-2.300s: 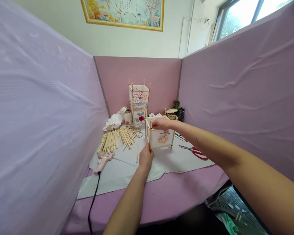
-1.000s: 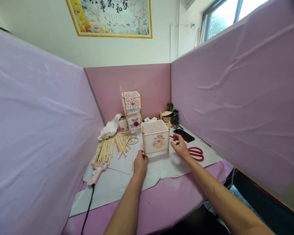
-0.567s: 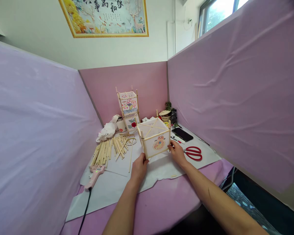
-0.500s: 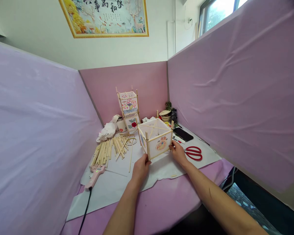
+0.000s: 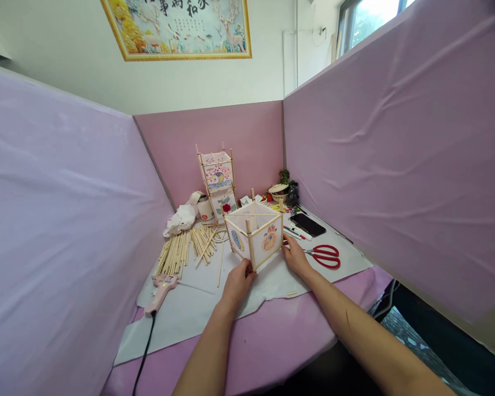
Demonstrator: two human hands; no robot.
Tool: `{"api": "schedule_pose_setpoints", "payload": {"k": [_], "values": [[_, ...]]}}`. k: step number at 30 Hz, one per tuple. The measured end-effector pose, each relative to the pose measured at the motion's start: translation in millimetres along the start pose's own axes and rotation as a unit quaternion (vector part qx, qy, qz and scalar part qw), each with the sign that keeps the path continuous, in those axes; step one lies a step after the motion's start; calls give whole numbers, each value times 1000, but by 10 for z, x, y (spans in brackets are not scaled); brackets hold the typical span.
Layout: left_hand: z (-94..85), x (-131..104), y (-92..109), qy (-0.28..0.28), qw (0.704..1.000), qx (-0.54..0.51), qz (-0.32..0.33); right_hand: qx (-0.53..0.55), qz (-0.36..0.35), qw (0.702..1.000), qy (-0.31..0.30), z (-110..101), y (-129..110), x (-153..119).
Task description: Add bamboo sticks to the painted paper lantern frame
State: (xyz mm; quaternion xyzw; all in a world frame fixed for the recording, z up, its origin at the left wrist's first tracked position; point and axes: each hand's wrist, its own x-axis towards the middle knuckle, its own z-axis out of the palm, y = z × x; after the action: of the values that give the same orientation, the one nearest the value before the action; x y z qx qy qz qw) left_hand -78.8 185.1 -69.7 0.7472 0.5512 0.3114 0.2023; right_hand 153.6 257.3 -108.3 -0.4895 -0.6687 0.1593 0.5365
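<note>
A box-shaped lantern (image 5: 260, 250), made of thin wooden sticks with white painted panels, stands in front of me with one corner post toward me. My left hand (image 5: 237, 283) pinches the foot of that near post. At the lower right corner, the fingers of my right hand (image 5: 296, 257) close on the frame, their tips partly hidden behind it. An orange gourd-like picture marks the right panel, and a blue oval shows on the left one. Just right of my right hand lie red-handled scissors (image 5: 325, 256).
Behind stands a taller two-tier lantern (image 5: 218, 179). Loose wooden sticks (image 5: 177, 253) and a pink glue gun (image 5: 162, 294), its black cord trailing forward, lie left. A phone (image 5: 308, 224) and pens (image 5: 293, 233) lie right. Fabric-covered partitions (image 5: 379, 154) enclose the table.
Both hands have turned the lantern, so its left panel with the blue oval shows more. Its right corner and my right hand have shifted slightly left.
</note>
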Motion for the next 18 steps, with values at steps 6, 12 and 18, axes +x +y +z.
{"api": "schedule_pose_setpoints", "payload": {"k": [6, 12, 18], "values": [[-36, -2, -5, 21, 999, 2, -33, -37, 30, 998, 40, 7, 43, -60], [-84, -19, -6, 11, 999, -38, -10, -33, 29, 997, 58, -32, -12, -99], [-163, 37, -52, 181, 976, -114, -48, -1, -17, 989, 145, -181, -271, -97]]}}
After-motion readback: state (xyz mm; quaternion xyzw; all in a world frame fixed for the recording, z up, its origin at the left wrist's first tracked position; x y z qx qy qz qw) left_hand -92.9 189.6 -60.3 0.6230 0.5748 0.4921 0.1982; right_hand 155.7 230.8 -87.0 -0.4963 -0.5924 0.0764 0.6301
